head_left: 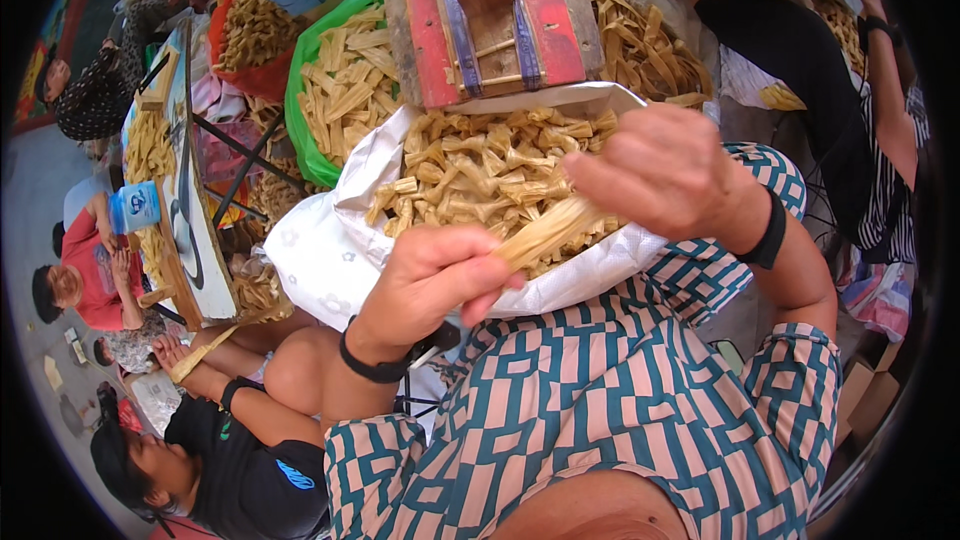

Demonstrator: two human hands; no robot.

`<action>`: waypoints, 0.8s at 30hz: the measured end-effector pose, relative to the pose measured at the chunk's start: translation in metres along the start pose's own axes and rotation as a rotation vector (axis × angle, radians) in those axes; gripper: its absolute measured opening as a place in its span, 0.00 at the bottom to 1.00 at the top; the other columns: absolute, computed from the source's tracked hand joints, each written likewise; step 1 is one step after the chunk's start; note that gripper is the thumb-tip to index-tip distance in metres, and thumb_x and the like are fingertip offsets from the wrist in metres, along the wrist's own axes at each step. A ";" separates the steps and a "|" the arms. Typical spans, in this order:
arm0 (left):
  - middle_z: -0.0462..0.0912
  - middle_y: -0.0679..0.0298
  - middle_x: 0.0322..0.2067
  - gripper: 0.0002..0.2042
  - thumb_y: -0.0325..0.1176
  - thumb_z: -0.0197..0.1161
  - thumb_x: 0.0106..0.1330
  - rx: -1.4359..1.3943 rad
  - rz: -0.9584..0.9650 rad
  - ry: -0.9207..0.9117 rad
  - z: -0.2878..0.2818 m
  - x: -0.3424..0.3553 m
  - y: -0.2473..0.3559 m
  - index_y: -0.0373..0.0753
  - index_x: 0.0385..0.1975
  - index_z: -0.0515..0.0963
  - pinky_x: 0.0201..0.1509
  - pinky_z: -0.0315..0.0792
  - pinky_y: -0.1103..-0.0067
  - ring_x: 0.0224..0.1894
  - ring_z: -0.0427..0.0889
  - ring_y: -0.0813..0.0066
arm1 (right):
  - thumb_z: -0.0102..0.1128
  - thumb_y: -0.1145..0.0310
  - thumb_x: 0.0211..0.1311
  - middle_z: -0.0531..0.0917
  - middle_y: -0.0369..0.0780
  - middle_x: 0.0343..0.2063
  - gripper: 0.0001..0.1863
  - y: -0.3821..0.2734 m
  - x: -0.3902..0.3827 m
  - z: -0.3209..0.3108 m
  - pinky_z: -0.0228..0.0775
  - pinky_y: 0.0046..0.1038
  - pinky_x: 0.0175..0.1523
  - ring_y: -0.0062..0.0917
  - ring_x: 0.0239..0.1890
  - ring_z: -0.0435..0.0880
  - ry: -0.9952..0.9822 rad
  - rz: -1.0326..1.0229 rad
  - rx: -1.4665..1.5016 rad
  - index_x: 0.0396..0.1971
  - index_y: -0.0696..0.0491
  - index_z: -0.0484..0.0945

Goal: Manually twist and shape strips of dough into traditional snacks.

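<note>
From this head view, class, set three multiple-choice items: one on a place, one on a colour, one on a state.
1. Where does the white sack of knotted strips lie?
A on the person's lap
B on a shelf
C on the red wooden stand

2. What colour is the bag of flat strips?
A blue
B green
C black

3. The strip bundle is
A lying loose
B held by both hands
C held by one hand

Answers: 1 A, it rests against the patterned clothing; 2 B, green rim; 3 B, left hand and right hand each grip an end.
</note>
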State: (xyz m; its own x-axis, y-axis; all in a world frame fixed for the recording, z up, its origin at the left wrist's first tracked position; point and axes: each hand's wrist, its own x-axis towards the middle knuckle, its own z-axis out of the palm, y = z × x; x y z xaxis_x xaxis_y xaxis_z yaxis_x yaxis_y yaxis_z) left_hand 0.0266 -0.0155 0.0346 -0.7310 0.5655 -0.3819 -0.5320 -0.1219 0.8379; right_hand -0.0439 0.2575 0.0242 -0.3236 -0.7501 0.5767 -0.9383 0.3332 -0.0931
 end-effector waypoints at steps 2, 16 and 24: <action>0.79 0.64 0.20 0.10 0.29 0.58 0.73 -0.182 0.177 -0.012 -0.004 -0.019 -0.013 0.30 0.32 0.82 0.22 0.66 0.85 0.17 0.74 0.81 | 0.64 0.70 0.56 0.71 0.33 0.16 0.17 0.006 -0.013 -0.010 0.63 0.26 0.20 0.21 0.16 0.71 0.059 0.092 0.012 0.46 0.59 0.81; 0.82 0.62 0.42 0.10 0.35 0.71 0.49 1.422 0.920 0.277 0.038 -0.008 -0.008 0.40 0.29 0.81 0.43 0.77 0.73 0.43 0.82 0.64 | 0.55 0.56 0.76 0.75 0.29 0.20 0.17 -0.063 0.009 -0.017 0.64 0.21 0.25 0.14 0.20 0.70 -0.411 0.934 1.556 0.45 0.56 0.81; 0.81 0.62 0.47 0.07 0.31 0.69 0.55 1.521 1.096 0.456 0.044 0.002 -0.024 0.40 0.32 0.82 0.45 0.77 0.71 0.45 0.81 0.66 | 0.64 0.64 0.68 0.72 0.25 0.18 0.07 -0.072 0.006 -0.004 0.49 0.15 0.22 0.07 0.18 0.63 0.025 1.287 1.800 0.34 0.52 0.82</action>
State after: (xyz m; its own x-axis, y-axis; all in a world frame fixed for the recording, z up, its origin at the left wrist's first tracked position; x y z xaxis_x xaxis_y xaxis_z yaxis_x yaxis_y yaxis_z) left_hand 0.0563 0.0243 0.0308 -0.6100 0.4936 0.6199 0.7445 0.6250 0.2349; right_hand 0.0222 0.2314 0.0378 -0.6908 -0.6111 -0.3865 0.6266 -0.2391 -0.7418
